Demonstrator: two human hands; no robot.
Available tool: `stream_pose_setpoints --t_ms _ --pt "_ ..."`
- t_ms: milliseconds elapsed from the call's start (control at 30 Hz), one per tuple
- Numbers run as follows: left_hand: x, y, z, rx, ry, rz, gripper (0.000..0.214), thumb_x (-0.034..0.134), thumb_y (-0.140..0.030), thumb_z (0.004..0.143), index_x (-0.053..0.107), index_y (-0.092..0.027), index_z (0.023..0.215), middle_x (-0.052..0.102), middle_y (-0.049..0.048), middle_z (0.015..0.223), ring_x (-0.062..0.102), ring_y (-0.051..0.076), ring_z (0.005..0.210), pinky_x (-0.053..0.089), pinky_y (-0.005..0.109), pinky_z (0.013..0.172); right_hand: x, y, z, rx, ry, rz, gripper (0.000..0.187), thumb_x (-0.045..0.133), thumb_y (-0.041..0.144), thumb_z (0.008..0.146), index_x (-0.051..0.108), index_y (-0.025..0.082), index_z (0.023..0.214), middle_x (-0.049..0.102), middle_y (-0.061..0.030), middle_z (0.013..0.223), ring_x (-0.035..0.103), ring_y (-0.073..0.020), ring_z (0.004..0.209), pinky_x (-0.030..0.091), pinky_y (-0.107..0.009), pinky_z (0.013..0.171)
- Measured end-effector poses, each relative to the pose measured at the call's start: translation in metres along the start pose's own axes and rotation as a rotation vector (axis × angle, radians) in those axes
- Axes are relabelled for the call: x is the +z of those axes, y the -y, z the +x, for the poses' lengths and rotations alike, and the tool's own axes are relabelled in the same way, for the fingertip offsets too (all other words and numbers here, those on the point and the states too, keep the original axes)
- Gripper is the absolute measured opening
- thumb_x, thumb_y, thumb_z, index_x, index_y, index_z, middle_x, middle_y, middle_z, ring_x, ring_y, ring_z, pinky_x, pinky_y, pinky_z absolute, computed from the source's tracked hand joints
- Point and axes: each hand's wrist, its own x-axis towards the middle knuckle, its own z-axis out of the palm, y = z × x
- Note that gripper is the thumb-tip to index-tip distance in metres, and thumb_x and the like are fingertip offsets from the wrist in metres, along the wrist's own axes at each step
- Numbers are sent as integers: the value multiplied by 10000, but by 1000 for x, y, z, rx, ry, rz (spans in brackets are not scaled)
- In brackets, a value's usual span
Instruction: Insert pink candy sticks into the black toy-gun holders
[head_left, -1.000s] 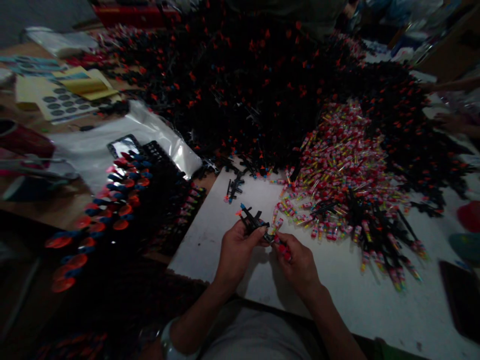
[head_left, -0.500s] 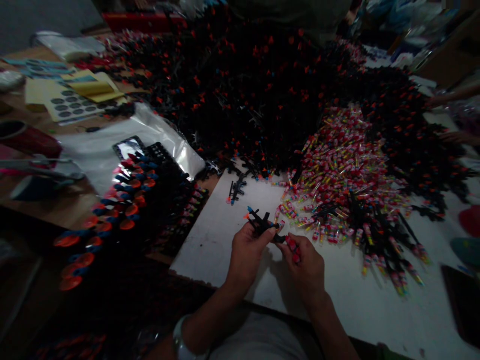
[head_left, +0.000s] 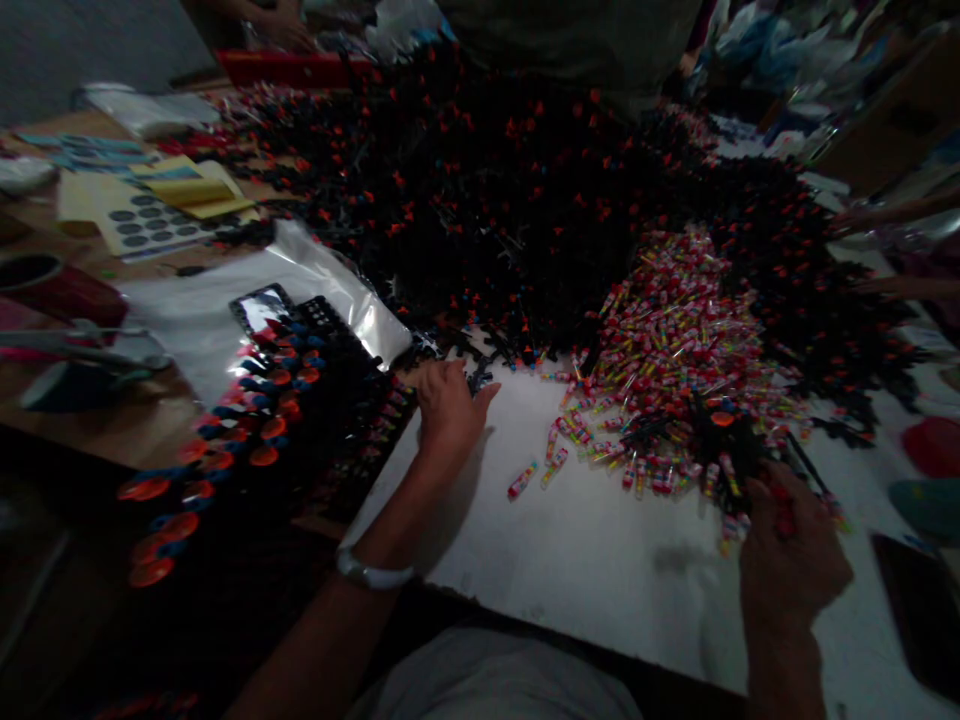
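My left hand [head_left: 450, 412] reaches over the far left edge of the white board [head_left: 585, 560], thumb spread from the fingers. Just beyond its thumb lies a small black toy gun [head_left: 481, 374], partly hidden by the hand. At the right, my right hand [head_left: 795, 550] is closed around a black toy gun with an orange tip [head_left: 722, 420] and a red part showing between the fingers. It is over a heap of black toy guns with candy tubes at their ends, so outlines blend. Two small candy tubes [head_left: 522, 482] lie loose on the board between my hands.
A big mound of black toy guns [head_left: 480, 200] covers the far side. Wrapped candy tubes [head_left: 682, 320] are piled right of centre. Left are orange-tipped toys in rows [head_left: 262, 420], plastic bags [head_left: 322, 270] and sticker sheets [head_left: 150, 222]. Another person's arm [head_left: 900, 215] shows far right.
My hands have parted. The right one has carried the toy gun from the middle to the heap at right; the left has let go and moved forward and left to another toy gun.
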Motion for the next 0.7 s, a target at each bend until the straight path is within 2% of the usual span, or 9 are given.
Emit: stream_pose_setpoints --t_ms 67,133,233,333,433,500,567,600,700 --pt "3 10 14 -20 -25 131 281 734 -194 636 554 -153 848 534 183 1116 407 375 1177 262 510 995 -1 -3 6 7 -7 43 413 521 446 902 660 124 1120 627 -149 1188 579 -298 1101 442 -442 940" --pt "6 18 13 -20 36 88 261 728 -141 602 541 -180 780 577 124 963 484 338 1057 318 478 932 6 13 0 98 80 156 412 537 470 882 674 138 1084 668 -133 1088 632 -265 972 483 -397 863" --pt "8 23 -10 53 173 -122 147 659 -155 663 562 -216 756 580 38 760 539 240 807 389 373 774 26 54 -19 353 409 451 425 539 492 867 662 158 1100 671 -50 785 599 -150 606 494 -269 578" --pt "3 20 -38 260 307 -180 64 605 -170 727 589 -227 751 595 25 751 535 208 759 396 337 735 47 93 -34 484 736 739 458 554 478 851 614 175 1190 589 16 640 501 -104 490 413 -207 440" --pt "-6 14 -58 425 369 -163 67 575 -171 773 609 -228 763 616 30 766 549 212 830 404 349 804 57 113 -38 470 833 899 363 597 434 832 654 188 1094 585 23 647 494 -92 486 410 -198 437" --pt "-11 9 -68 328 244 -207 136 638 -216 748 615 -227 882 639 48 906 545 233 959 401 371 873 55 117 -38 418 752 963 262 600 381 844 667 193 1013 614 8 706 526 -91 510 452 -210 486" --pt "-15 3 -78 65 134 -348 383 717 -301 692 570 -217 1035 620 68 1052 543 242 1014 421 377 877 51 118 -37 321 631 998 203 591 316 857 655 209 1018 642 -13 810 575 -98 571 498 -234 568" --pt "-16 1 -82 -85 168 -461 450 725 -354 687 548 -205 1073 616 78 1069 563 236 982 443 366 839 48 117 -38 256 593 1009 196 585 286 862 648 219 1035 648 -25 865 598 -106 612 513 -248 608" --pt "-14 -8 -92 -431 522 -886 415 653 -441 759 563 -155 1046 653 85 929 615 192 816 473 306 703 43 117 -41 82 638 1041 191 565 243 872 640 237 1048 645 -42 958 626 -125 698 532 -270 659"
